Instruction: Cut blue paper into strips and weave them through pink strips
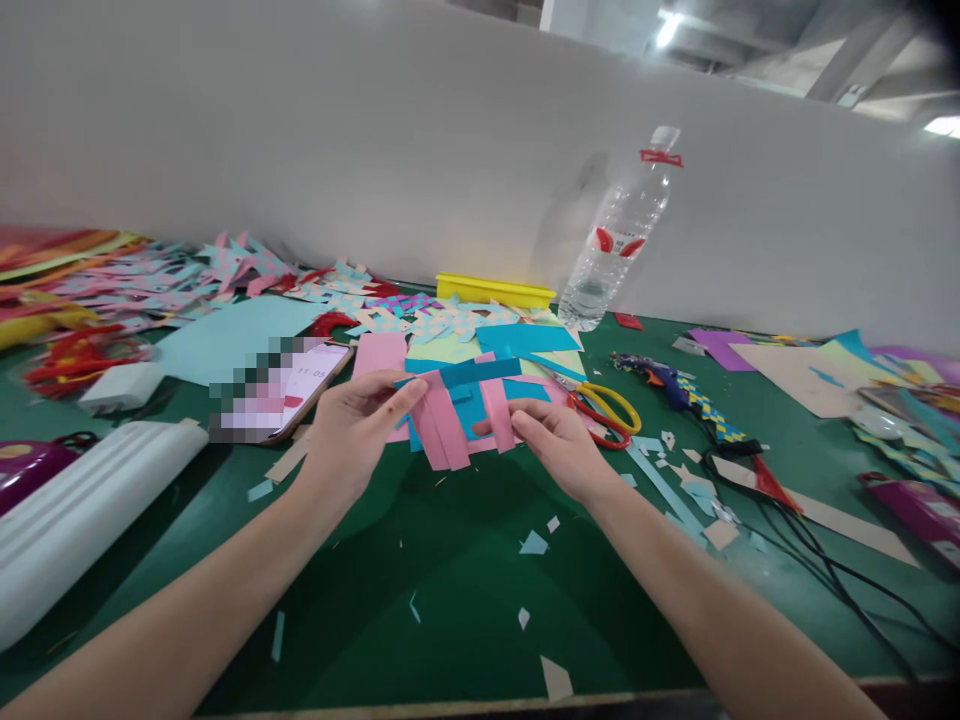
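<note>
Between my two hands, above the green table, is a small weave of pink and blue paper strips (444,425). My left hand (360,425) pinches its left end, thumb on top where a blue strip crosses the pink ones. At the right, my right hand (555,440) has thumb and fingers closed on a single pink paper strip (498,412) that hangs down from the long blue strip (480,372). Behind the weave lie pink and blue paper sheets (529,340). Scissors (611,410) with yellow and red handles rest just beyond my right hand.
A phone (319,370) lies left of my hands, near a white charger (124,388) and a long white object (112,510). A water bottle (619,240) leans against the grey partition (337,130). Black cables (817,560) and paper scraps (534,543) lie on the green table (465,620).
</note>
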The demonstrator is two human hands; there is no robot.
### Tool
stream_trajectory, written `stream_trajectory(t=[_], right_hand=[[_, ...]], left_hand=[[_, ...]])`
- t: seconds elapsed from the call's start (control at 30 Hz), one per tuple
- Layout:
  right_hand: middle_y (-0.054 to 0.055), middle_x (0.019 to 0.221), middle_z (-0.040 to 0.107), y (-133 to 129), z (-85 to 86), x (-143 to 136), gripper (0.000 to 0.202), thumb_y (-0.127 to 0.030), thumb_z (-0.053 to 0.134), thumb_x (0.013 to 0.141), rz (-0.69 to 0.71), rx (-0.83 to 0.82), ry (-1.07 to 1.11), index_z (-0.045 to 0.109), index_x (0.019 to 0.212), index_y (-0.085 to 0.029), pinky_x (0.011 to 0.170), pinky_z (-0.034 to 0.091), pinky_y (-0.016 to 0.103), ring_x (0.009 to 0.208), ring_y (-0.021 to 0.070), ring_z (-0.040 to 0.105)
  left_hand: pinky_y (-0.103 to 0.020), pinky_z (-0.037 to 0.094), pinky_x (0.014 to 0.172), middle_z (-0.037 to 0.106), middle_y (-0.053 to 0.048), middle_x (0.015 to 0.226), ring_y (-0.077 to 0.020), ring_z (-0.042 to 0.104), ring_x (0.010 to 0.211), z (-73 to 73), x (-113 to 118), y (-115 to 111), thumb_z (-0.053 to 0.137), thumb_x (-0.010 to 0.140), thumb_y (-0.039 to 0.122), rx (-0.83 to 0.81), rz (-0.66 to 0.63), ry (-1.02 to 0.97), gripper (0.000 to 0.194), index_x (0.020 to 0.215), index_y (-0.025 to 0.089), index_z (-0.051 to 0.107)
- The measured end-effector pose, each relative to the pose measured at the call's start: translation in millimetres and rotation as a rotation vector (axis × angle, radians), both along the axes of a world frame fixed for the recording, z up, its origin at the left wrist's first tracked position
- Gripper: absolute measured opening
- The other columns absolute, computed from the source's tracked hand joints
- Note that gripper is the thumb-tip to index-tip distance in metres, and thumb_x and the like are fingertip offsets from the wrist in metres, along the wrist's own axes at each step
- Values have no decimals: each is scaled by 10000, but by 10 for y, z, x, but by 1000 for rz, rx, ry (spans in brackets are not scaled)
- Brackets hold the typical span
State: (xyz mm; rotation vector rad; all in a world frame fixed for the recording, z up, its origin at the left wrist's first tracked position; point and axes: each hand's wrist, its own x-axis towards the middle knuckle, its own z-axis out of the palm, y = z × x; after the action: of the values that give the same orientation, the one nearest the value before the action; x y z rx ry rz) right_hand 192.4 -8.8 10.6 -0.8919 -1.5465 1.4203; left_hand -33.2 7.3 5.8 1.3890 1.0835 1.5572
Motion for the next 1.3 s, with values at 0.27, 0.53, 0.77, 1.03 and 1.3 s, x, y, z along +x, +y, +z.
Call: stream_trajectory(t=[0.27, 0.53, 0.77, 1.03, 1.3], right_hand=[[49, 838, 754, -60, 21, -103, 254, -423, 612, 824, -198, 84, -160, 725, 888, -205, 792, 529, 353, 823, 202, 702], [34, 880, 748, -120, -1, -151, 230, -417, 597, 836, -219, 194, -298, 733, 854, -232, 730, 533, 320, 826, 203, 685], [27, 849, 731, -94, -34, -148, 230, -420, 595, 840, -210, 215, -313, 726, 860, -232, 718, 525, 308, 777, 183, 667], [53, 1031, 677, -60, -51, -107, 259, -406, 681, 770, -170, 267, -334, 684, 967, -238, 882, 477, 370, 1000, 216, 607], [51, 1041, 698, -119, -28, -198, 336, -477, 595, 817, -117, 91, -135, 690, 1042, -248, 826, 508, 361, 966, 225, 635]], left_hand=[[-273, 514, 678, 703, -28, 800, -173, 627, 746, -11, 36, -41, 713, 755, 362, 10, -28, 148, 167, 802, 202, 729], [-296, 512, 697, 684, -24, 746, -176, 620, 734, -1, 41, -54, 682, 785, 363, 31, -65, 164, 171, 784, 196, 720], [-270, 506, 640, 669, -25, 720, -168, 607, 706, -1, 59, -54, 692, 774, 360, 15, -78, 136, 172, 761, 190, 716], [-261, 509, 637, 675, -25, 742, -160, 597, 697, 37, 73, -79, 685, 780, 357, 10, -115, 149, 169, 755, 193, 712], [-251, 470, 593, 644, -20, 675, -153, 574, 645, 102, 105, -131, 649, 806, 351, 46, -196, 243, 196, 710, 184, 681]])
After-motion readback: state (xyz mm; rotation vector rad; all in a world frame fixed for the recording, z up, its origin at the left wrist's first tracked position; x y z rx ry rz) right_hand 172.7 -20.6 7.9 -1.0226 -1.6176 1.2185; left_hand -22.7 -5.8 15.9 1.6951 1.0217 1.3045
